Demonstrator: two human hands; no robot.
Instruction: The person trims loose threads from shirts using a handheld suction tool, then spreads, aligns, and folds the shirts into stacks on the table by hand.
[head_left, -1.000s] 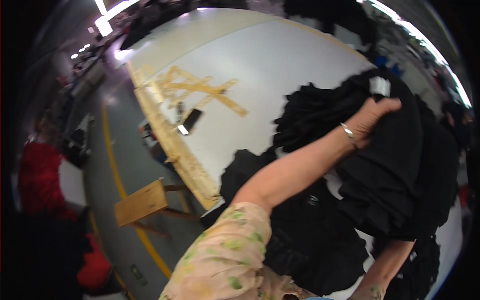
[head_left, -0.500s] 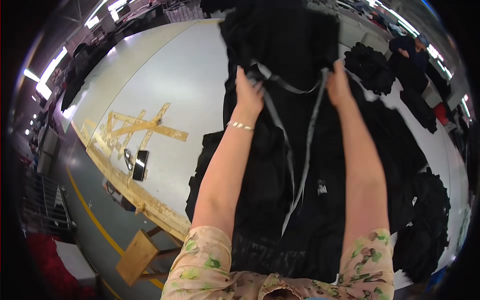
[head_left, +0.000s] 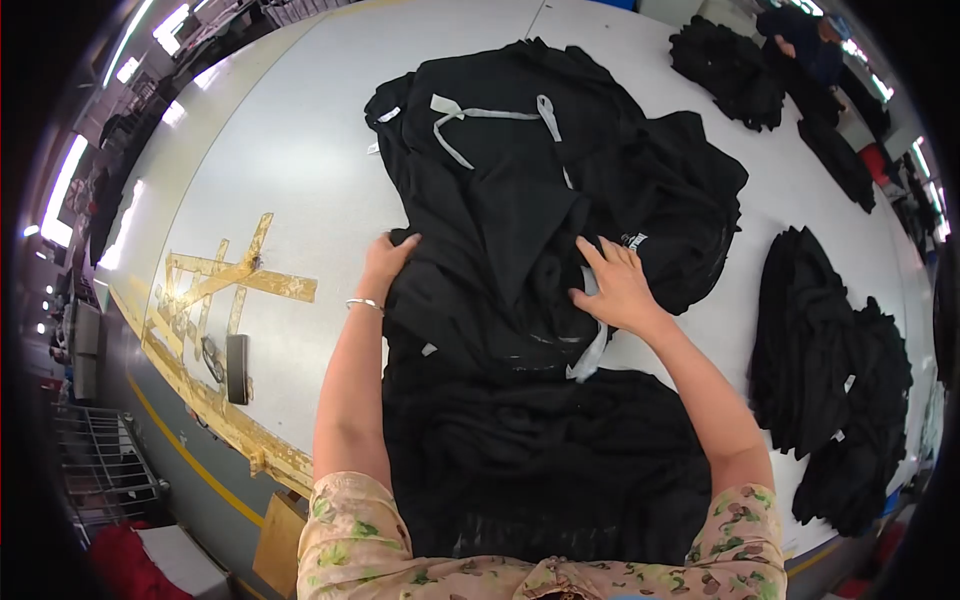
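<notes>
A black garment [head_left: 480, 255] with pale drawstrings lies bunched on the table in front of me. My left hand [head_left: 390, 258], a bracelet at its wrist, is closed on the garment's left edge, its fingertips partly hidden by cloth. On the opposite side, my right hand [head_left: 612, 285] rests against the cloth with thumb and fingers apart. One white drawstring [head_left: 490, 114] curves across the upper part of the black fabric; a pale strip [head_left: 590, 355] hangs out below my right hand. More black cloth [head_left: 560, 460] is spread between the garment and my body.
Black garment piles [head_left: 800, 340] lie to the right, another [head_left: 725, 70] at the far right near a person [head_left: 815, 45]. Yellowish tape strips [head_left: 285, 285], a dark phone [head_left: 237, 370] and a small cord-like item sit left. A wooden stool [head_left: 280, 545] stands below the table edge.
The garment held up and away from me has come down onto the table, nearer my body. Both hands have lowered, and my right hand's fingers have spread.
</notes>
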